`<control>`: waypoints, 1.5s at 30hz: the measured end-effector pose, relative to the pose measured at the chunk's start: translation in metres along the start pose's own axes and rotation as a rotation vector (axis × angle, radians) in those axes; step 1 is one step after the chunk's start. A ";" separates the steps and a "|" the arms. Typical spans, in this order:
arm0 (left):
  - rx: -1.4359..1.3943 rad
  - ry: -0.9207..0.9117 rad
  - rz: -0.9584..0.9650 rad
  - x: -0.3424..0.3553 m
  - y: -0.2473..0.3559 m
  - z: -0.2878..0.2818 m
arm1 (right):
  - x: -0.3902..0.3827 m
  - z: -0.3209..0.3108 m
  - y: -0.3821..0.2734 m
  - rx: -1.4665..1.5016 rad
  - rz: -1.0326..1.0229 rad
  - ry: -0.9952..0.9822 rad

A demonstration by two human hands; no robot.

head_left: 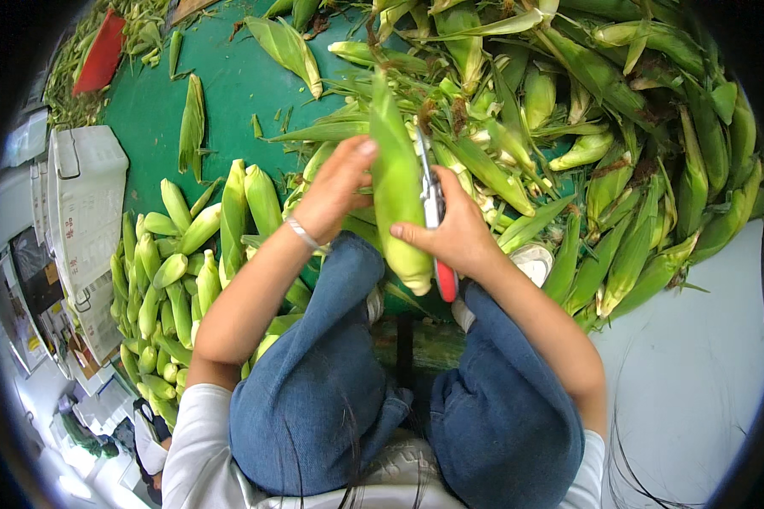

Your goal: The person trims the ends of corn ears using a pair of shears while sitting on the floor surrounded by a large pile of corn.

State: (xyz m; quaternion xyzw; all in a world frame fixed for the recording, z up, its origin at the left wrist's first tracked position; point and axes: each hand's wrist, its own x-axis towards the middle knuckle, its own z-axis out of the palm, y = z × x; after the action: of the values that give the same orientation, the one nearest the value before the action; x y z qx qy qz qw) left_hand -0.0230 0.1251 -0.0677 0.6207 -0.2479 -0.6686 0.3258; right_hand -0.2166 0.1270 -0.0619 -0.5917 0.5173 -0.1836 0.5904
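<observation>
A green-husked ear of corn (393, 182) stands tilted before me, its pale stem end toward me. My right hand (463, 227) is closed round pruning shears (433, 199) with metal blades and a red handle. Its thumb presses the ear's lower part, so it grips the ear as well. The shears lie along the ear's right side. My left hand (344, 182), with a band on the wrist, is at the ear's left side, its thumb apart from its other fingers. Some of those fingertips are hidden behind the ear.
Unsorted corn with leaves and silk (603, 68) is heaped at the far right, around to my right side. Trimmed ears (165, 288) lie piled at my left. Loose husks lie on the green surface (229, 110). White crates (85, 187) stand at the left, near a red scoop-like piece (102, 53).
</observation>
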 end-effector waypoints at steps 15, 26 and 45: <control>1.134 -0.193 0.415 0.010 0.029 0.024 | -0.015 -0.036 0.005 0.025 0.037 -0.006; -0.013 -0.507 -0.035 0.019 0.002 0.019 | -0.017 -0.025 -0.005 0.204 -0.197 -0.003; 1.060 -0.368 -1.286 -0.161 -0.035 -0.251 | -0.047 -0.078 0.023 0.183 0.190 0.150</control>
State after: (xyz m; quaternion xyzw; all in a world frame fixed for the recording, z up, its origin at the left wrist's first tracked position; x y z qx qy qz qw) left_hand 0.2238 0.2863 -0.0119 0.5928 -0.1763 -0.6094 -0.4961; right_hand -0.3084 0.1313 -0.0453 -0.4685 0.5948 -0.2171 0.6161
